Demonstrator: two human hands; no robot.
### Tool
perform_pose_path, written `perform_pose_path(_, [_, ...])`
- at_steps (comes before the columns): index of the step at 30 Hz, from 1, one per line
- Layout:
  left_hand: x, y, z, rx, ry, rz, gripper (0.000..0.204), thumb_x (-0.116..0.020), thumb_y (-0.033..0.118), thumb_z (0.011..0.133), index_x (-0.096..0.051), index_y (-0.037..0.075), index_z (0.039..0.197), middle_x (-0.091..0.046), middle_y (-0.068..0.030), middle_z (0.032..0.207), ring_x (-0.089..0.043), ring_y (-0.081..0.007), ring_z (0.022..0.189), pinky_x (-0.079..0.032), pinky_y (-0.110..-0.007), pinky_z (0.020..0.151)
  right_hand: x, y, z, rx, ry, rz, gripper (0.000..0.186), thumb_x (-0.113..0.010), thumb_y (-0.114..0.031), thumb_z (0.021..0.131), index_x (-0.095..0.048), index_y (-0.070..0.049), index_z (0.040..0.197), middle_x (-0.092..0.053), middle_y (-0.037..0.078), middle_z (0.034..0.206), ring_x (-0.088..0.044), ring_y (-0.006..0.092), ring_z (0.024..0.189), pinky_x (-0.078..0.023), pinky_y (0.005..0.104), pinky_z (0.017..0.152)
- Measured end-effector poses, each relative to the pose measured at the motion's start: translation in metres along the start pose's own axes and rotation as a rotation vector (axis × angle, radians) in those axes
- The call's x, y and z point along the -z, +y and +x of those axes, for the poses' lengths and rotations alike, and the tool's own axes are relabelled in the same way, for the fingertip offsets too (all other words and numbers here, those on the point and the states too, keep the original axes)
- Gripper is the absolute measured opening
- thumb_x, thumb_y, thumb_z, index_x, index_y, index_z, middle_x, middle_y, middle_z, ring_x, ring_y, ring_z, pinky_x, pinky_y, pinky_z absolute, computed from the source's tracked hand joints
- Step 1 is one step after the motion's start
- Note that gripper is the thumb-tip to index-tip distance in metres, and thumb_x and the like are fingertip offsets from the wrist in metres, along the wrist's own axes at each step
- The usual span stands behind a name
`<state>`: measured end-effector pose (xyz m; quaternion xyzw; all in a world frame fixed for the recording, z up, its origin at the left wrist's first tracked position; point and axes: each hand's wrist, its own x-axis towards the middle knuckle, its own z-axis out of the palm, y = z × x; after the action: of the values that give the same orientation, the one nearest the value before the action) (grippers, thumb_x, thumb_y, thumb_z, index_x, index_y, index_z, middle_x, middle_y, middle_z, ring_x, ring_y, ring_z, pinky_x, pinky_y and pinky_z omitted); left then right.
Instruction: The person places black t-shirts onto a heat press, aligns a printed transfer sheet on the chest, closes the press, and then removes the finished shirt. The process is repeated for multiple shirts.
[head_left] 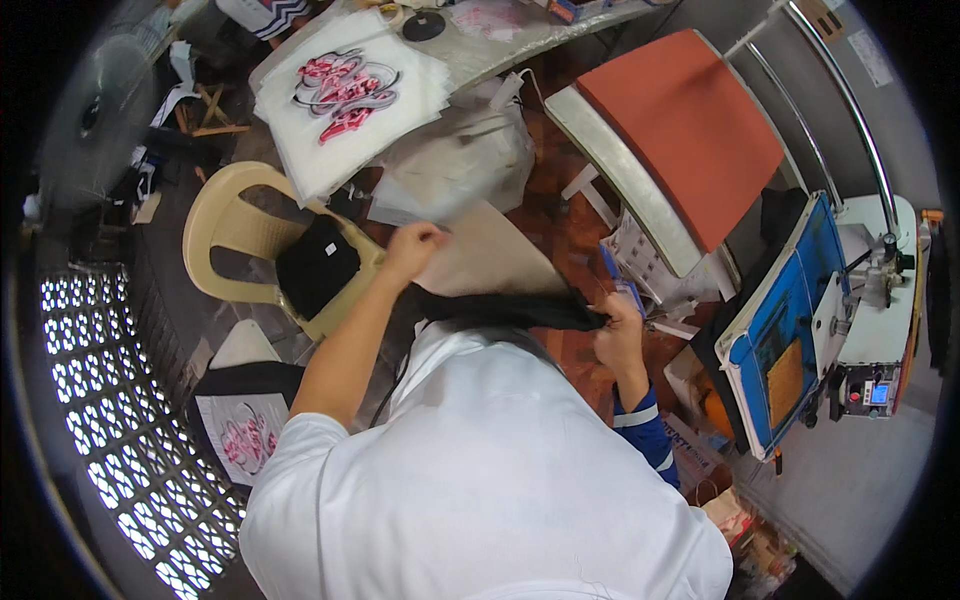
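Observation:
My right hand is closed round the right end of a bunched black cloth, right in front of my body. Beyond the cloth a flat tan panel extends away from me; the cloth lies along its near edge. My left hand is raised at the panel's left side, its fingers curled together. Whether anything thin is pinched in them cannot be made out. A blurred, pale edge shows just past those fingertips.
Printed translucent sheets are stacked on the far table. A beige plastic chair holds folded black cloth. To the right stand a press with a red-brown pad, a blue-framed plate and a control box. A fan is at left.

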<state>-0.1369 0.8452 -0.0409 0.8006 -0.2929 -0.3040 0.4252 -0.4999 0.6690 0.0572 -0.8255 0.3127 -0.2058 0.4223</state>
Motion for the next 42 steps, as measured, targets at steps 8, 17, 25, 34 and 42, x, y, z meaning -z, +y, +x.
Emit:
perform_pose_path(8, [-0.012,-0.157,0.135,0.819,0.472,0.017,0.045,-0.073,0.038,0.094,-0.073,-0.003,0.115,-0.074,-0.0235,0.116,-0.073,-0.0346,0.109,-0.056,-0.045,0.093,-0.014,-0.024,0.029,-0.191,-0.069,0.27,0.03,-0.063,0.017,0.074,-0.045,-0.003,0.085,-0.067,0.014,0.101,-0.056,0.0115,0.082,-0.044,0.025,0.069])
perform_pose_path(17, [-0.114,0.077,0.093,-0.764,-1.083,0.41,0.073,-0.091,0.034,0.076,-0.065,0.003,0.138,-0.052,-0.0213,0.154,-0.043,-0.0354,0.149,-0.035,-0.047,0.123,-0.028,-0.053,0.073,-0.283,0.31,0.123,0.022,-0.074,0.009,0.079,-0.058,-0.002,0.088,-0.063,0.004,0.086,-0.056,0.0104,0.078,-0.047,0.0245,0.069])
perform_pose_path(25, [-0.112,0.129,0.108,-0.831,-1.026,0.166,0.045,-0.074,0.032,0.094,-0.069,0.003,0.128,-0.075,-0.0203,0.119,-0.07,-0.0378,0.112,-0.051,-0.046,0.102,0.008,-0.069,0.09,-0.528,0.964,0.391,0.015,-0.077,0.004,0.089,-0.064,-0.003,0.089,-0.062,-0.002,0.088,-0.061,0.0104,0.085,-0.052,0.0271,0.079])
perform_pose_path(34, [-0.052,0.164,0.192,-0.716,-0.779,0.151,0.024,-0.081,0.018,0.088,-0.071,-0.002,0.099,-0.073,-0.0191,0.089,-0.069,-0.0255,0.079,-0.053,-0.04,0.073,0.035,-0.054,0.02,-0.273,0.757,-0.159,0.036,-0.094,-0.013,0.067,-0.063,0.002,0.075,-0.071,0.016,0.086,-0.07,0.0286,0.083,-0.051,0.0402,0.07])
perform_pose_path(42, [0.008,0.259,0.185,-0.538,-0.921,0.334,0.032,-0.09,0.013,0.076,-0.066,-0.001,0.092,-0.062,-0.0099,0.078,-0.06,-0.0186,0.076,-0.05,-0.035,0.07,0.129,-0.091,0.027,-0.658,0.355,-0.218,0.047,-0.095,-0.032,0.074,-0.066,0.003,0.088,-0.067,0.022,0.076,-0.067,0.0334,0.067,-0.052,0.0405,0.064])
